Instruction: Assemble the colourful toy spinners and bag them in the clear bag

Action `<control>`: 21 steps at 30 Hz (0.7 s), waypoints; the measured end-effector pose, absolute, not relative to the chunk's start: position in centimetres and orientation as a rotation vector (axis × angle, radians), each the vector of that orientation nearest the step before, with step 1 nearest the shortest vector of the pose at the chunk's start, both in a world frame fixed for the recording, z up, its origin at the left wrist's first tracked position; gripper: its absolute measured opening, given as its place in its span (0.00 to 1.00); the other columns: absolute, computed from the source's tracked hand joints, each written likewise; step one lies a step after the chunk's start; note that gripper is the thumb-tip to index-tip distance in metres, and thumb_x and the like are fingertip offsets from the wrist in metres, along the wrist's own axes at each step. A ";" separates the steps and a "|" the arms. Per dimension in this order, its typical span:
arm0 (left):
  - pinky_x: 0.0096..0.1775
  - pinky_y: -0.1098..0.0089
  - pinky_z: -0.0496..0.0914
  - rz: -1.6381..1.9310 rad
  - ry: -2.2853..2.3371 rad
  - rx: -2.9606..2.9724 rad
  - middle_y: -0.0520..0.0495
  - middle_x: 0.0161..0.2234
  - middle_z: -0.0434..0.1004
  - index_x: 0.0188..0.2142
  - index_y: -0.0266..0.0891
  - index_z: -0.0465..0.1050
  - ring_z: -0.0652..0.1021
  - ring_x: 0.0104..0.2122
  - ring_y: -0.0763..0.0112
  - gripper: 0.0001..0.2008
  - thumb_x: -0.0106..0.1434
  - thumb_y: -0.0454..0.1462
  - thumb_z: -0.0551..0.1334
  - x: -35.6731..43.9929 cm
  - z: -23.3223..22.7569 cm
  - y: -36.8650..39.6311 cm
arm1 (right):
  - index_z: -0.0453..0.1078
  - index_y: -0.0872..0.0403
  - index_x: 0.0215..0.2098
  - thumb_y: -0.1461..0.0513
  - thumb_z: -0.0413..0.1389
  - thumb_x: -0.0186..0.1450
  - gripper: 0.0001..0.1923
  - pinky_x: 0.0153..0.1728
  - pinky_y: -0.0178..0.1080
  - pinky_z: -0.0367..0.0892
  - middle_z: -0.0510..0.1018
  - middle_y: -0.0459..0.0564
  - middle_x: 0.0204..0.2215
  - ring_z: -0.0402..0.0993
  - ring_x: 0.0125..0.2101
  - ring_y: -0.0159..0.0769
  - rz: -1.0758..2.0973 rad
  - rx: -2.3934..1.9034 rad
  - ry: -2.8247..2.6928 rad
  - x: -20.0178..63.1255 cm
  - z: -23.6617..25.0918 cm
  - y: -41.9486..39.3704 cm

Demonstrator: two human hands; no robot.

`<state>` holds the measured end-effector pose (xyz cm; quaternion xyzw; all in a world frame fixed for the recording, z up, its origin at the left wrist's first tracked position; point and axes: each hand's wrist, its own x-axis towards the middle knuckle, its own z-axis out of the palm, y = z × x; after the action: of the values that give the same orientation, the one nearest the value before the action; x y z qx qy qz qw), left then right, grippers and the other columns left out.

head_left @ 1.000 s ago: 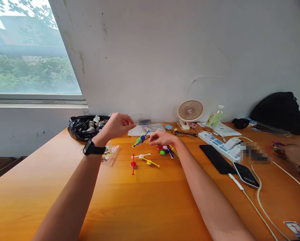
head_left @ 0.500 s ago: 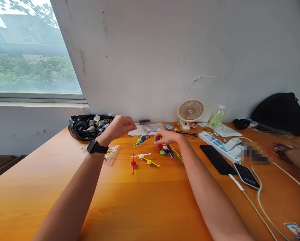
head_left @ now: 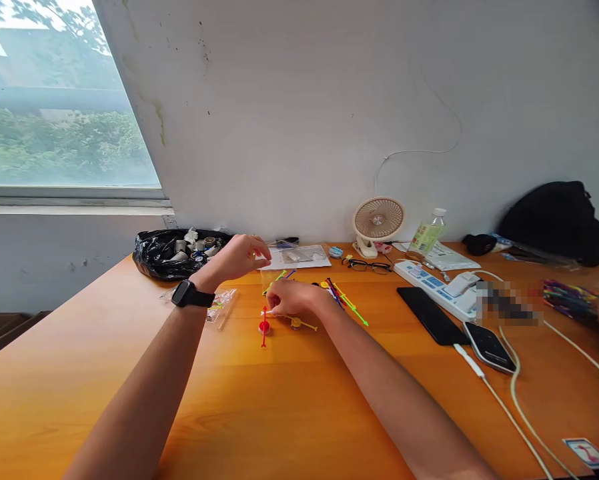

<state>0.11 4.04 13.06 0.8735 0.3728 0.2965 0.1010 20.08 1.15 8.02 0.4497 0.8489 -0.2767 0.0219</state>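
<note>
One red arrow [head_left: 264, 327] points forward lengthwise; whether the hands [head_left: 234, 259] [head_left: 295, 299] pinch anything is unclear.

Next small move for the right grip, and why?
Probably confirm a pinch on the white arrow with the right grip, keeping off the red arrow: the grip sits at the white one, the red lies close, and this view hides whether there's contact.

Spinner [head_left: 264, 327]: smooth plastic; table [head_left: 269, 413]: smooth, glossy wood.
</note>
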 end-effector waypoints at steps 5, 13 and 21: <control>0.36 0.71 0.70 0.871 1.077 2.600 0.46 0.37 0.85 0.33 0.41 0.85 0.81 0.35 0.66 0.08 0.63 0.40 0.66 0.1 12.9 4.3 | 0.70 0.52 0.26 0.64 0.61 0.59 0.05 0.24 0.35 0.55 0.76 0.44 0.24 0.68 0.23 0.31 -0.805 1.405 2.669 21.7 10.9 0.8; 0.37 0.71 0.69 0.830 1.042 2.588 0.48 0.35 0.85 0.33 0.42 0.85 0.80 0.34 0.68 0.07 0.61 0.35 0.66 0.8 13.3 3.8 | 0.69 0.53 0.31 0.58 0.60 0.61 0.07 0.27 0.34 0.66 0.76 0.44 0.26 0.75 0.24 0.32 -1.237 1.534 3.209 25.5 15.8 0.0; 0.36 0.72 0.69 0.804 1.007 2.554 0.49 0.36 0.84 0.33 0.42 0.85 0.79 0.35 0.68 0.07 0.62 0.36 0.65 1.2 13.6 3.0 | 0.73 0.53 0.35 0.59 0.56 0.69 0.07 0.34 0.35 0.64 0.77 0.47 0.32 0.71 0.30 0.32 -0.425 1.699 3.429 24.1 15.3 0.0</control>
<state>1.15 3.02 13.61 0.8840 0.3484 0.2785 0.1401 24.13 0.04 15.33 0.4138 0.8352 -0.1036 -0.3471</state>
